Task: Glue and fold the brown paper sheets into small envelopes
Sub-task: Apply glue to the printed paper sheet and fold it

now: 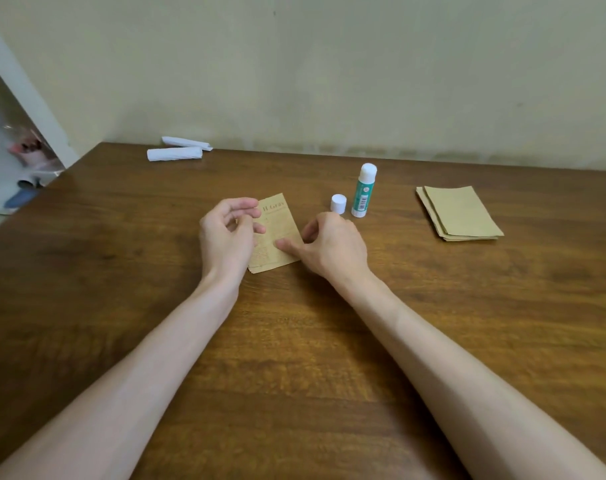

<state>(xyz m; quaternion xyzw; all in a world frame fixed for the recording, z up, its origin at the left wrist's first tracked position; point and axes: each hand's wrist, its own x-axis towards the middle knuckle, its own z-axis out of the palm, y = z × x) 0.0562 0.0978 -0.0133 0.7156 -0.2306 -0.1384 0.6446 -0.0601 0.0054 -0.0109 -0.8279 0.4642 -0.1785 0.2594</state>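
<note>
Left of the glue stick (363, 190), the left hand (228, 230) curls loosely over the edge of a tan, creased, printed paper sheet (277, 237) lying flat on the table (294, 341); I cannot tell whether it pinches the sheet. The right hand (329, 244) is relaxed, its thumb pressing on the sheet. A stack of plain brown sheets (459, 214) lies right of the glue stick.

A: Cam layout?
B: One view only. Head-worn wide-angle, facing forward and down across the table (121, 271) toward the wall (329, 64).
A: Range?
B: Close. Arms enter from the bottom edge, left hand (227, 233) and right hand (332, 245) sit near centre. Table's far edge and left corner in frame. Wall fills the top third.
</note>
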